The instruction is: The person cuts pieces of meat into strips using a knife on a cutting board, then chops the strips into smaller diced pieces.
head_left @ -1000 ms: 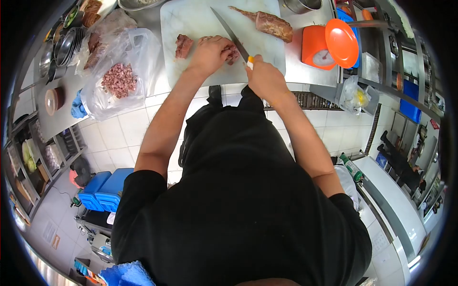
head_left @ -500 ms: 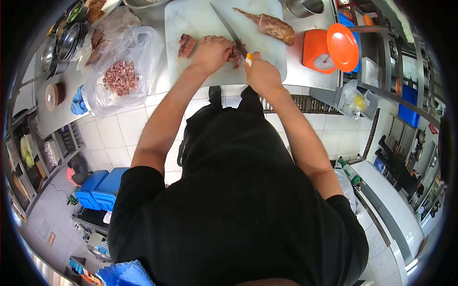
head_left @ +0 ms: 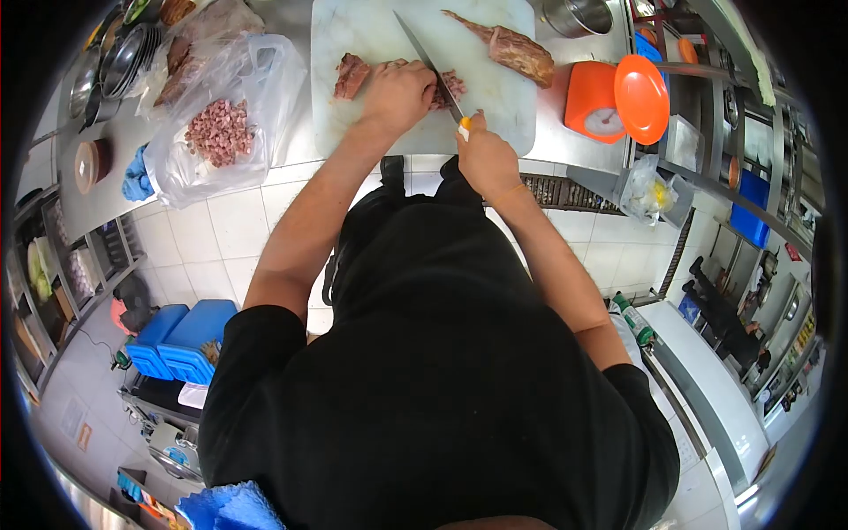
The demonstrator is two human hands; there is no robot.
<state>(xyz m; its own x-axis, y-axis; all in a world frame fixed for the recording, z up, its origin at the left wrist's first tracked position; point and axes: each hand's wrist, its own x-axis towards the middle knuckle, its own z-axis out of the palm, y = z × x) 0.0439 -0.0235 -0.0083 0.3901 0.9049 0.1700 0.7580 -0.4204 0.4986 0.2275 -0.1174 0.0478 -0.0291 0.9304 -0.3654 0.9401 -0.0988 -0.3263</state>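
Note:
My right hand [head_left: 488,157] is wrapped round the yellow-and-white handle of a knife [head_left: 427,60], whose long blade points away over a white cutting board [head_left: 503,119]. Fingers curled, my left hand [head_left: 399,91] presses on the board beside the blade, at some chopped meat [head_left: 453,85]; its fingertips are partly hidden. The chopped bits lie on both sides of the blade. To the left of that hand is a chunk of meat [head_left: 352,76]. A larger, long piece of brown meat [head_left: 521,58] lies at the board's upper right.
Left of the board, a clear plastic bag [head_left: 278,75] bears diced meat [head_left: 219,132]. A blue cloth [head_left: 137,175] and a round tub [head_left: 92,166] are further left. An orange scale [head_left: 592,101] and a metal pot [head_left: 579,16] stand right. Another person [head_left: 729,318] is far right.
The knife has come slightly toward me and right, and more chopped bits show right of its blade. My left hand stays at the meat. The whole view has shifted a little.

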